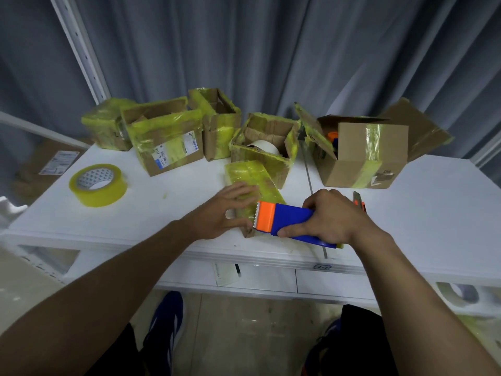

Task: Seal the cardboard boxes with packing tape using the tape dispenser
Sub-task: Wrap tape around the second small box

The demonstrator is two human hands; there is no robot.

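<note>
Right now I have the dispenser (284, 222) clenched in my right hand (329, 217), fingers wrapped round its blue body, the orange toothed end pointing left. That end sits against the near corner of a small flat box (250, 183) covered in yellow tape, which lies on the white worktop (433, 202) close to the front edge. My left hand (226, 208) rests flat on the box's left side, fingers spread and released, pressing on it rather than gripping.

Behind it stands a row of cardboard boxes, all patched with yellow tape. At far left is a small wrapped box (104, 124), touching a larger labelled box (165, 137) with its flaps partly up. Next comes a tall narrow box (217, 123), open on top, then an open box (264, 145) holding a white roll (265, 147), just behind the flat box. On the right is a big open box (360, 153) with flaps spread wide; something orange and blue shows inside, too hidden to name.

A spare tape roll (99, 184) lies flat on the worktop's left, well apart from the boxes. A utility knife (359, 202) lies just beyond my right hand.
</note>
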